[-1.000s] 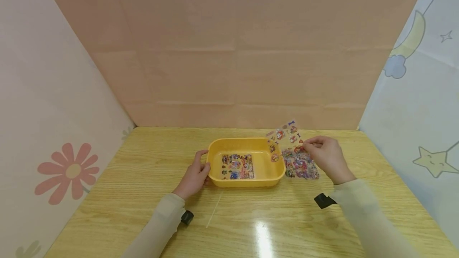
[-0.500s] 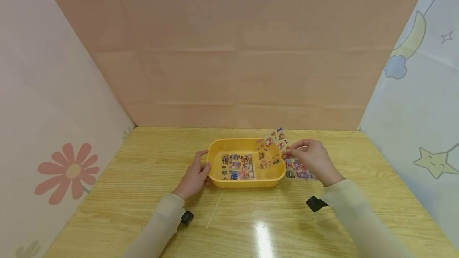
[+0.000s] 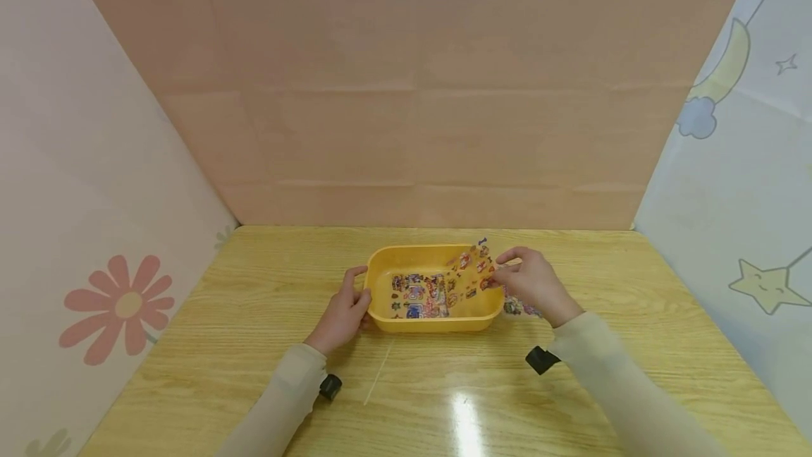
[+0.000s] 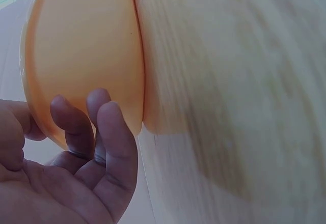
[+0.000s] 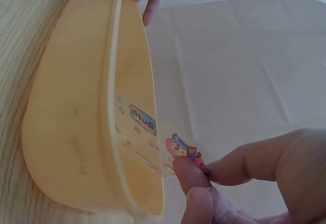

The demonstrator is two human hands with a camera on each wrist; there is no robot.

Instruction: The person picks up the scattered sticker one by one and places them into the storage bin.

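Observation:
A yellow plastic tub (image 3: 438, 326) stands on the table, a clear sheet of colourful stickers (image 3: 406, 295) lying flat on its floor. My left hand (image 3: 342, 317) grips the tub's left end; in the left wrist view the thumb is at the rim and the other fingers curl by the outer wall (image 4: 86, 46). Between thumb and forefinger, my right hand (image 3: 534, 284) pinches a second clear sticker sheet (image 3: 465, 261) at its edge. That sheet slants down into the right half of the tub, as the right wrist view also shows, its printed figures (image 5: 142, 119) inside the rim.
More sticker sheets (image 3: 521, 307) lie on the table just right of the tub, partly hidden under my right hand. A thin pale strip (image 3: 378, 372) marks the tabletop in front. A pink-brown backdrop (image 3: 412, 90) closes off the far edge, with printed panels at both sides.
My right hand has moved left with the pinched sticker sheet, bringing it from over the tub's right rim down into the tub. The left hand and tub have stayed put.

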